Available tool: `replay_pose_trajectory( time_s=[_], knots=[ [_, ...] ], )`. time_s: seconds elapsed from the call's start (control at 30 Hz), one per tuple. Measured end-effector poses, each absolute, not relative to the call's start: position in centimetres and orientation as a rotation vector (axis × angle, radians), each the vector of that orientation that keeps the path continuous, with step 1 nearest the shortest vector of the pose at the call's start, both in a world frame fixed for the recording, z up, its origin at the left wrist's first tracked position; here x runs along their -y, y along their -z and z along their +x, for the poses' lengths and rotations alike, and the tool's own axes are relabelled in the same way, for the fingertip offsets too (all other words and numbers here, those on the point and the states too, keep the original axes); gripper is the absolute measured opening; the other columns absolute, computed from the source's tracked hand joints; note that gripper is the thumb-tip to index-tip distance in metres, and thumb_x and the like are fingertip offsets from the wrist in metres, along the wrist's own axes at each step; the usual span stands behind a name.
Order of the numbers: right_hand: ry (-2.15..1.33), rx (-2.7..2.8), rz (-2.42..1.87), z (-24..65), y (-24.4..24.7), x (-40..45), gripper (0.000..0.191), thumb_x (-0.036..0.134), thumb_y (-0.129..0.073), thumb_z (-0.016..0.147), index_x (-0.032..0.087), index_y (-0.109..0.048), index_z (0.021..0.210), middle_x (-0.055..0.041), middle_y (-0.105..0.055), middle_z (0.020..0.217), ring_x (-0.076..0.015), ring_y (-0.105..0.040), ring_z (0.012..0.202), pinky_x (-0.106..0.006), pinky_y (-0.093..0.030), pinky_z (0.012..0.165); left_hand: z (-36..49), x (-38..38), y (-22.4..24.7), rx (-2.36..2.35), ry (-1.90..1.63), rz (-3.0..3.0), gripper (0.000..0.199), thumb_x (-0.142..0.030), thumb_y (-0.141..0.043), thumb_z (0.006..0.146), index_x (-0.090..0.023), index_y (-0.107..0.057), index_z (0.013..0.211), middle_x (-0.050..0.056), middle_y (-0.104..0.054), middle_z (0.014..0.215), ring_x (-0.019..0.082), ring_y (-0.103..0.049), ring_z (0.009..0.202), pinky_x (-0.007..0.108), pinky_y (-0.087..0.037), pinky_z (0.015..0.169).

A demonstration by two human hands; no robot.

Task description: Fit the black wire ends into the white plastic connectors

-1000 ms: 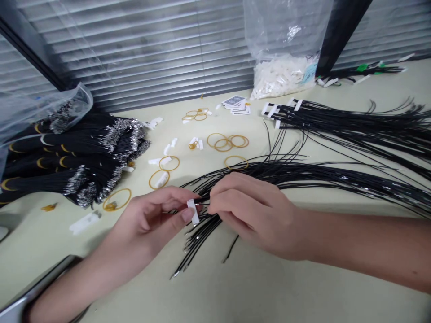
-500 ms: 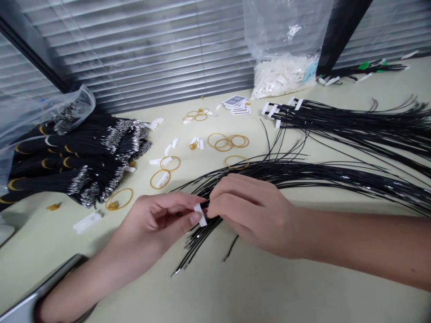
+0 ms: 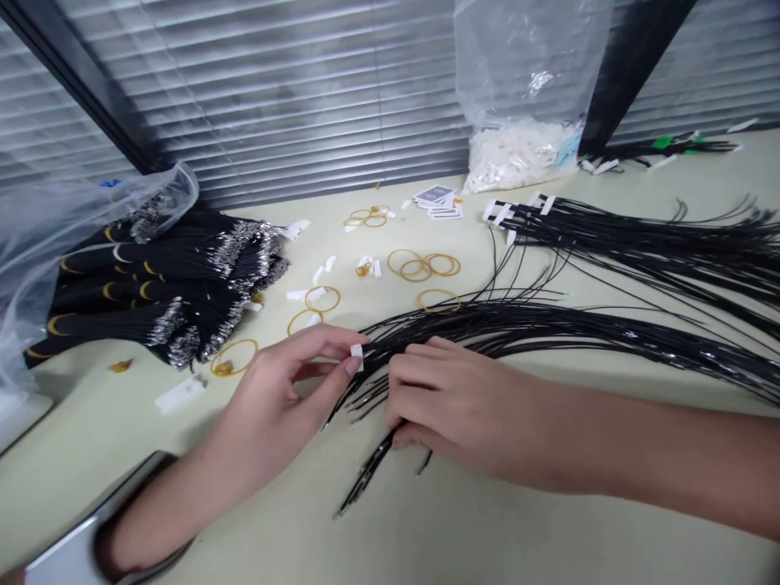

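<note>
My left hand (image 3: 286, 390) is closed in a pinch, thumb against forefinger, on a small white plastic connector (image 3: 357, 356). Whether a wire sits in that connector I cannot make out. Just to its right, my right hand (image 3: 454, 398) has its fingers curled round a few black wires (image 3: 371, 467), whose metal-tipped ends stick out towards the lower left. Under and behind both hands runs a long loose bundle of black wires (image 3: 561, 321), fanning out at its left end.
Yellow rubber bands (image 3: 414, 264) and small white connectors (image 3: 179, 394) lie scattered. Tied black wire bundles (image 3: 140, 301) with metal ends fill the left. Another wire bundle (image 3: 609, 223) with white connectors lies right. A clear bag of white parts (image 3: 517, 154) stands by the blinds.
My right hand has drawn slightly down and away from the white connector, with several wire ends now split off below it. My left hand still pinches the connector, a little higher up.
</note>
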State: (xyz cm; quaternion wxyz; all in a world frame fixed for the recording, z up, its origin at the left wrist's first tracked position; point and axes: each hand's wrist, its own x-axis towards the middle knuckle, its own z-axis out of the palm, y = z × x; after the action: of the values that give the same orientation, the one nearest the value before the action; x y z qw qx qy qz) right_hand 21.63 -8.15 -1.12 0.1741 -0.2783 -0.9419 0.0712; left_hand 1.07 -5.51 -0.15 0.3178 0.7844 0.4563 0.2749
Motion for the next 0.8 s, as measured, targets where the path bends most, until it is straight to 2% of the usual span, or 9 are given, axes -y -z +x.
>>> replay_pose_trajectory(
  time_s=[0.07, 0.23, 0.33, 0.47, 0.63, 0.8],
  knots=[
    [-0.277, 2.657, -0.815, 21.5, 1.3, 8.3, 0.017, 0.017, -0.044, 0.092, 0.013, -0.056, 0.081, -0.0031, -0.05, 0.082, -0.0143, -0.044, 0.077, -0.029, -0.034, 0.071, 1.1, 5.5, 0.1, -1.193, -0.71, 2.084, 0.011, -0.023, -0.055, 0.085, -0.021, -0.061, 0.094, -0.002, -0.065, 0.085, 0.008, -0.063, 0.074, 0.01, -0.047, 0.057],
    [-0.191, 2.585, -0.892, 21.2, 1.8, 8.4, 0.016, 0.011, -0.041, 0.091, 0.011, -0.054, 0.081, -0.0051, -0.05, 0.084, -0.0144, -0.042, 0.074, -0.029, -0.034, 0.069, 0.9, 5.5, -0.2, -1.184, -0.712, 2.181, 0.012, -0.021, -0.05, 0.089, -0.022, -0.058, 0.098, -0.003, -0.064, 0.092, 0.005, -0.06, 0.08, 0.009, -0.045, 0.069],
    [-0.244, 2.402, -0.941, 21.2, 2.2, 8.1, 0.015, 0.009, -0.043, 0.09, 0.011, -0.056, 0.082, -0.0032, -0.052, 0.08, -0.0129, -0.045, 0.076, -0.027, -0.035, 0.07, 0.8, 5.2, -0.1, -1.201, -0.707, 2.141, 0.013, -0.023, -0.048, 0.091, -0.022, -0.057, 0.1, -0.002, -0.064, 0.091, 0.006, -0.06, 0.079, 0.011, -0.046, 0.067],
    [-0.339, 2.243, -1.009, 21.1, 2.3, 7.9, 0.02, 0.014, -0.042, 0.092, 0.012, -0.06, 0.084, -0.0028, -0.052, 0.079, -0.0116, -0.048, 0.075, -0.025, -0.036, 0.069, 0.9, 4.8, 0.4, -1.204, -0.726, 1.96, 0.014, -0.028, -0.054, 0.088, -0.021, -0.058, 0.099, -0.001, -0.067, 0.084, 0.01, -0.062, 0.076, 0.015, -0.048, 0.064],
    [-0.404, 2.175, -1.12, 21.0, 2.1, 8.1, 0.016, 0.014, -0.043, 0.089, 0.012, -0.056, 0.081, -0.0034, -0.052, 0.083, -0.0116, -0.047, 0.077, -0.025, -0.037, 0.072, 1.0, 4.9, 0.4, -1.218, -0.739, 1.924, 0.013, -0.03, -0.058, 0.084, -0.02, -0.062, 0.091, -0.003, -0.065, 0.071, 0.009, -0.06, 0.067, 0.014, -0.045, 0.056],
    [-0.377, 2.126, -1.155, 21.1, 2.1, 8.0, 0.016, 0.012, -0.045, 0.09, 0.011, -0.06, 0.084, -0.0028, -0.055, 0.082, -0.0101, -0.049, 0.075, -0.023, -0.037, 0.069, 1.1, 5.2, 0.3, -1.249, -0.693, 1.945, 0.014, -0.032, -0.059, 0.083, -0.021, -0.063, 0.089, -0.002, -0.064, 0.071, 0.011, -0.059, 0.066, 0.015, -0.043, 0.05]
  ],
)
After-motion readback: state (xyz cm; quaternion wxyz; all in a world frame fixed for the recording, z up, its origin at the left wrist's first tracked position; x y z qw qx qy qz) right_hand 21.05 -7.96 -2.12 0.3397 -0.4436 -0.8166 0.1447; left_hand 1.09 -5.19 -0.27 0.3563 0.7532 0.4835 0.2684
